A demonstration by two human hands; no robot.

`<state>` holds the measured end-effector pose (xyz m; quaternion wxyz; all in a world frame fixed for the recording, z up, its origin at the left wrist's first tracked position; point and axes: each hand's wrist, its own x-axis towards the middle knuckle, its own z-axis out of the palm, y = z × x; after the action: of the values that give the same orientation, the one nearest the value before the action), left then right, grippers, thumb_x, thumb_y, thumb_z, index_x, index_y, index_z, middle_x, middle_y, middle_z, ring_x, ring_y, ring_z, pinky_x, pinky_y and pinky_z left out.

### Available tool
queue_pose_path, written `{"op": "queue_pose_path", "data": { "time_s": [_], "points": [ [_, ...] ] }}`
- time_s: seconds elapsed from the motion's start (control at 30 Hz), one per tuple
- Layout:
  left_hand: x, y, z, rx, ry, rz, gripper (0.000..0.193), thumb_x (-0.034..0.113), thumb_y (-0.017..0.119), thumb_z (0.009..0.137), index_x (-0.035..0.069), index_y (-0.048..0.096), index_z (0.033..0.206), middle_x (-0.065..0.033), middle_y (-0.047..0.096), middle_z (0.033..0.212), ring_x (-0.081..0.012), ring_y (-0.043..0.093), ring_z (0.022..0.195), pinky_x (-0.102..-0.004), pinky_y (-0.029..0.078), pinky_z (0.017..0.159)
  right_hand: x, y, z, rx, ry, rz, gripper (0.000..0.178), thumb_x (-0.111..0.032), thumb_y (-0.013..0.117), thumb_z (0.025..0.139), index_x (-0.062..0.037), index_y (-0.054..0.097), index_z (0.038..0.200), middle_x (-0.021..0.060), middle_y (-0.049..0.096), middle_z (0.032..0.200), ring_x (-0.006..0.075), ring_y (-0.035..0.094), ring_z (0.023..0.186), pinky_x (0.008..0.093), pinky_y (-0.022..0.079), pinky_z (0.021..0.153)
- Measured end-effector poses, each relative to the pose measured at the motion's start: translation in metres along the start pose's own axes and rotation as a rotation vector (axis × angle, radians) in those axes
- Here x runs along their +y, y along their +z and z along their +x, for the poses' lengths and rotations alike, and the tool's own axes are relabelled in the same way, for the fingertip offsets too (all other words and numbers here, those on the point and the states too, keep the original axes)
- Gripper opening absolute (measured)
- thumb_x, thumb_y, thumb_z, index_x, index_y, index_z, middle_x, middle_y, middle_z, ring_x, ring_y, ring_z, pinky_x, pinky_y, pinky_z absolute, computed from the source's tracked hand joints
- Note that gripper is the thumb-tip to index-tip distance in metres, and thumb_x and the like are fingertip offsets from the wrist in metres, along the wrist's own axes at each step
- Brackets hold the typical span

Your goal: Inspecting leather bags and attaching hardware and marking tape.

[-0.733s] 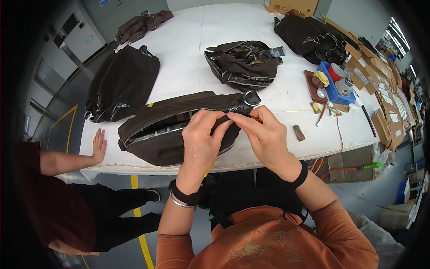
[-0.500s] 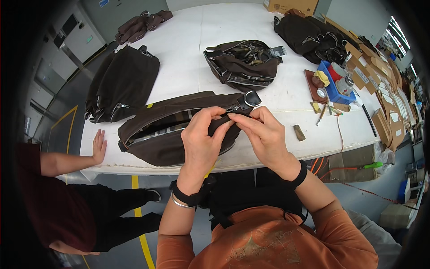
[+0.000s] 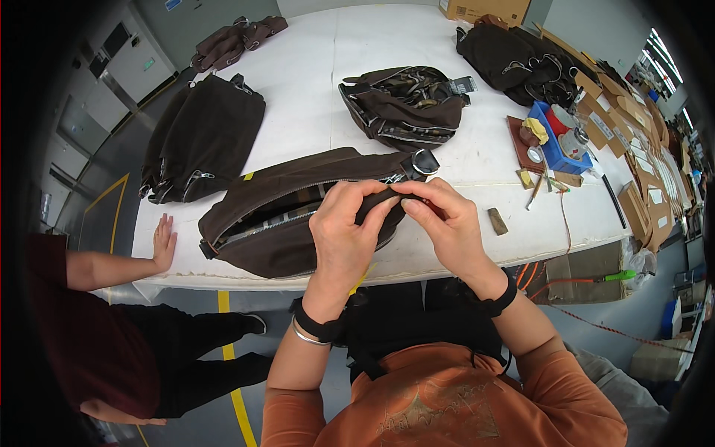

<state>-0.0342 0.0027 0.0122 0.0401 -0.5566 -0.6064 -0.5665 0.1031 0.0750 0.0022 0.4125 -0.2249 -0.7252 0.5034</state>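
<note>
A dark brown fabric bag [image 3: 287,182] lies at the table's near edge. Its long zipper gapes, showing a plaid lining, and a metal ring with a dark tab [image 3: 421,162] sits at its right end. My left hand [image 3: 344,227] pinches the fabric near that end between thumb and fingers. Close beside it, my right hand [image 3: 445,223] pinches the same dark edge, thumb and forefinger together. The fingertips of both hands nearly meet. What exactly lies between them, seam or strap, is partly hidden by the fingers.
Other dark bags [image 3: 212,138] lie at the left, and an open bag [image 3: 406,108] stands beyond mine. A blue tray [image 3: 555,153] of jars and a small brown block [image 3: 497,221] are to the right. Another person's hand [image 3: 164,242] rests on the table's left edge.
Both hands have shifted slightly to the right, still pinching the bag's edge. The bag's right end has moved a little with them. The other person's hand stays in place.
</note>
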Motion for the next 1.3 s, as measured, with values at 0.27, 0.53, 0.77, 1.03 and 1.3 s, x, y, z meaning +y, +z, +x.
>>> {"op": "queue_pose_path", "data": {
  "time_s": [0.27, 0.53, 0.77, 1.03, 1.3],
  "points": [
    [0.002, 0.004, -0.001, -0.006, -0.05, -0.017, 0.016, 0.002, 0.075, 0.073, 0.002, 0.065, 0.086, -0.0089, 0.062, 0.077, -0.0218, 0.061, 0.067, -0.0302, 0.048, 0.057, -0.013, -0.012, -0.003, 0.002, 0.115, 0.17, 0.028, -0.005, 0.063, 0.087, -0.0037, 0.065, 0.115, 0.0026, 0.061, 0.096, 0.0046, 0.05, 0.077, 0.0188, 0.042, 0.067],
    [0.002, 0.009, -0.005, -0.021, -0.09, -0.019, 0.017, 0.002, 0.075, 0.072, 0.001, 0.064, 0.086, -0.0096, 0.062, 0.079, -0.0257, 0.061, 0.07, -0.0338, 0.047, 0.06, -0.01, -0.004, -0.014, 0.138, -0.073, -0.295, 0.021, -0.003, 0.071, 0.081, 0.0016, 0.065, 0.1, 0.0077, 0.063, 0.081, 0.0102, 0.057, 0.065, 0.0228, 0.047, 0.056],
    [0.002, 0.01, -0.007, -0.029, -0.094, -0.017, 0.017, 0.002, 0.074, 0.073, 0.001, 0.064, 0.086, -0.0092, 0.062, 0.079, -0.0265, 0.06, 0.071, -0.0345, 0.047, 0.061, -0.005, 0.0, -0.011, 0.19, -0.208, -0.331, 0.018, -0.002, 0.07, 0.08, 0.0019, 0.066, 0.098, 0.012, 0.064, 0.08, 0.0192, 0.06, 0.062, 0.0273, 0.047, 0.053],
    [0.0, 0.011, -0.007, -0.018, -0.065, -0.036, 0.017, 0.001, 0.074, 0.072, 0.001, 0.063, 0.086, -0.0096, 0.062, 0.078, -0.0273, 0.06, 0.072, -0.0346, 0.047, 0.063, -0.003, 0.001, -0.009, 0.201, -0.287, -0.392, 0.016, 0.0, 0.069, 0.08, 0.0014, 0.066, 0.096, 0.0128, 0.063, 0.078, 0.0242, 0.06, 0.062, 0.0308, 0.047, 0.054],
    [0.001, 0.01, -0.008, -0.039, -0.09, -0.042, 0.018, 0.001, 0.074, 0.072, 0.001, 0.063, 0.086, -0.0098, 0.062, 0.079, -0.0277, 0.06, 0.073, -0.0349, 0.047, 0.064, -0.001, 0.0, -0.01, 0.193, -0.313, -0.42, 0.015, -0.001, 0.067, 0.081, 0.0012, 0.066, 0.096, 0.0124, 0.061, 0.076, 0.0254, 0.059, 0.061, 0.0319, 0.046, 0.053]
  ]
}}
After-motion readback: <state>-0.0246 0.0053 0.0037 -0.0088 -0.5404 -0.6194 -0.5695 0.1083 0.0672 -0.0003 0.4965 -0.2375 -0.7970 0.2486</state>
